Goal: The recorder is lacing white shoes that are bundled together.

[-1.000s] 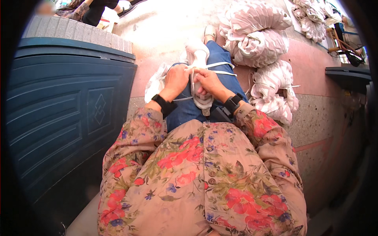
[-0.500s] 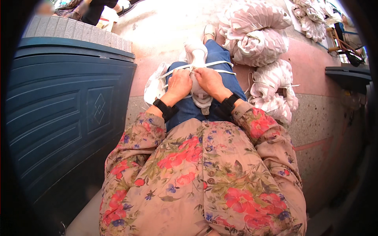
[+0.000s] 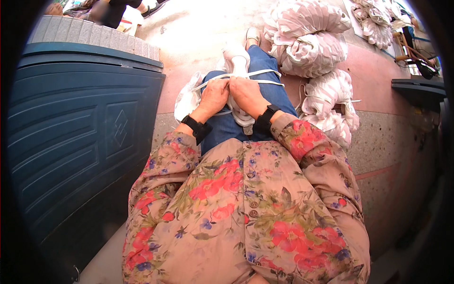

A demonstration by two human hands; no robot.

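Observation:
A white shoe upper [image 3: 238,59] lies lengthwise across my jeans-clad lap, its near part partly covered by my hands. My left hand [image 3: 215,95] and my right hand [image 3: 247,97] meet over its middle, both with curled fingers. They pinch a white shoelace [image 3: 265,72] at the upper's lacing; the fingertips are mostly hidden. Loose lace ends stretch out to either side over my thighs. Beside my left knee rests another white piece [image 3: 185,102], seemingly a second upper.
Bundled white shoe uppers [image 3: 309,52] are stacked on the floor to my right, with a smaller bundle [image 3: 328,102] nearer me. A dark blue panelled door [image 3: 80,118] stands at left. Far right are more white bundles [image 3: 376,23] and a dark ledge [image 3: 416,90]. Another person's foot [image 3: 152,8] shows at far left.
My right hand has turned over and drawn closer to my left, covering more of the upper. The left hand has barely shifted.

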